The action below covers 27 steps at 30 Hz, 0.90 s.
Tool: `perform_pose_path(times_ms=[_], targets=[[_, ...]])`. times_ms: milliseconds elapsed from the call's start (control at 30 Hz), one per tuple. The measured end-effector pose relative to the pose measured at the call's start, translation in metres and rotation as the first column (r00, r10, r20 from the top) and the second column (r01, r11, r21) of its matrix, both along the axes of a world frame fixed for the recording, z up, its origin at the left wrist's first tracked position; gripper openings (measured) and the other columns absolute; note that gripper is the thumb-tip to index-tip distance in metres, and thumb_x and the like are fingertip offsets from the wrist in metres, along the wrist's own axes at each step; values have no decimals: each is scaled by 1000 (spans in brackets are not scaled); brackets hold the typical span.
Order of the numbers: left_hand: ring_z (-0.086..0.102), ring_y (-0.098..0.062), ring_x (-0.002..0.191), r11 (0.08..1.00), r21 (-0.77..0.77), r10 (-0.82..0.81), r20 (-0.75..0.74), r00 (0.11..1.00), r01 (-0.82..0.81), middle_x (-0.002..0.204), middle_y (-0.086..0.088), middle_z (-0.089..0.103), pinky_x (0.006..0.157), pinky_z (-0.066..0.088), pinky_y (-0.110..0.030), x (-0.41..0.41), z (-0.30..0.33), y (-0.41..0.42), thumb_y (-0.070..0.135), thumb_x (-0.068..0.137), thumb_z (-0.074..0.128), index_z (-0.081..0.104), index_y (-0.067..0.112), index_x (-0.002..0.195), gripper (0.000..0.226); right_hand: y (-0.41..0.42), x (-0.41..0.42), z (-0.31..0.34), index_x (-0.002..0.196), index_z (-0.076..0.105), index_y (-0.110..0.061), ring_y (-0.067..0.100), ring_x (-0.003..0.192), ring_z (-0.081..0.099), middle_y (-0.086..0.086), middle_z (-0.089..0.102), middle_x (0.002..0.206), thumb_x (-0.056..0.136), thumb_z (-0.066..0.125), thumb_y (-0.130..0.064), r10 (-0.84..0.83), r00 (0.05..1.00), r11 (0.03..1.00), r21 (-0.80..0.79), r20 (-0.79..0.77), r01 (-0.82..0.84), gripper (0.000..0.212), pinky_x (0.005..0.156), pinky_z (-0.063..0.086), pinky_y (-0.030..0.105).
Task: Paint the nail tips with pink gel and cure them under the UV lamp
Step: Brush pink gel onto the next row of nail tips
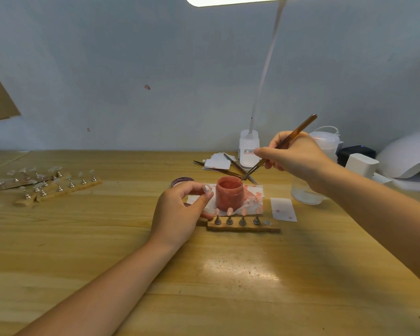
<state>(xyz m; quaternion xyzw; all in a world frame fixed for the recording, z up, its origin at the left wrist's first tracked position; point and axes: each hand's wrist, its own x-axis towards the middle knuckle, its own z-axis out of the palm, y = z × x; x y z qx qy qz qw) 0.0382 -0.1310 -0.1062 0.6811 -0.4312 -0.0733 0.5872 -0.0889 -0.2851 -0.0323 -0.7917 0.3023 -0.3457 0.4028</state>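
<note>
An open jar of pink gel stands on stained white paper at the table's middle. My left hand pinches a clear nail tip on its stand just left of the jar. My right hand grips a brown brush, whose bristle end hangs at the jar's right rim. In front of the jar a wooden strip carries several pink nail tips on metal stands, with one bare magnet at its right end. The white UV lamp sits at the far right.
More strips with clear nail tips lie at the left. The jar's lid, spare brushes, paper squares, a desk-lamp base, a clear cup, a white box and plastic containers crowd the back right.
</note>
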Motion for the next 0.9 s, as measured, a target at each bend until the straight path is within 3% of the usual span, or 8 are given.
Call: perform_pose_path(times_ms=[233,367,500,567,667,733,900], targets=[[66,-10,53,1000,11,4,13,1000,-4,90,17,63,64,55,-26,1,-1,-1,17,85,64,63,25,81,10,0,-10,2,67,55,-14,-5,43,55,1,58,62,83,67,-20,-20,1000,998,-67,9,21,21,40,39,6],[67,-11,53,1000,2,5,1,1000,-5,87,15,63,64,56,-33,1,-2,-2,17,84,64,63,26,79,11,17,-17,0,68,53,-15,-3,45,56,-1,57,58,83,64,-26,-3,985,985,-167,174,32,22,45,42,6],[67,-15,53,1000,-7,0,-32,999,0,88,13,64,65,57,-40,2,-2,-2,16,84,65,63,25,78,11,48,-19,-17,73,52,-9,3,43,58,2,61,53,82,59,-25,167,938,977,-180,304,-115,20,42,43,11],[67,-18,53,1000,-17,-6,-62,998,5,89,9,64,65,57,-45,2,-3,-2,15,84,65,63,24,77,12,61,-18,-29,78,55,-6,6,48,61,0,66,58,79,56,-28,210,912,974,-159,351,-163,22,45,47,14],[67,-20,53,1000,-28,-13,-88,996,11,91,6,64,64,56,-49,3,-3,-2,13,84,65,63,24,77,12,73,-17,-46,84,61,-19,4,58,63,-13,68,68,81,51,-29,255,895,963,-177,366,-202,14,54,48,12],[68,-21,54,999,-29,-18,-103,995,15,91,6,64,64,56,-49,4,-3,-3,14,83,65,63,25,78,12,75,-18,-52,83,64,-22,3,62,63,-9,69,74,82,49,-31,262,897,961,-178,355,-210,18,58,48,11],[67,-20,53,999,-39,-21,-107,994,17,90,10,63,66,57,-48,3,-2,-2,13,84,64,62,26,76,16,75,-20,-58,79,65,-18,13,60,63,-2,67,69,83,46,-38,200,896,977,-152,398,-150,28,52,52,28]])
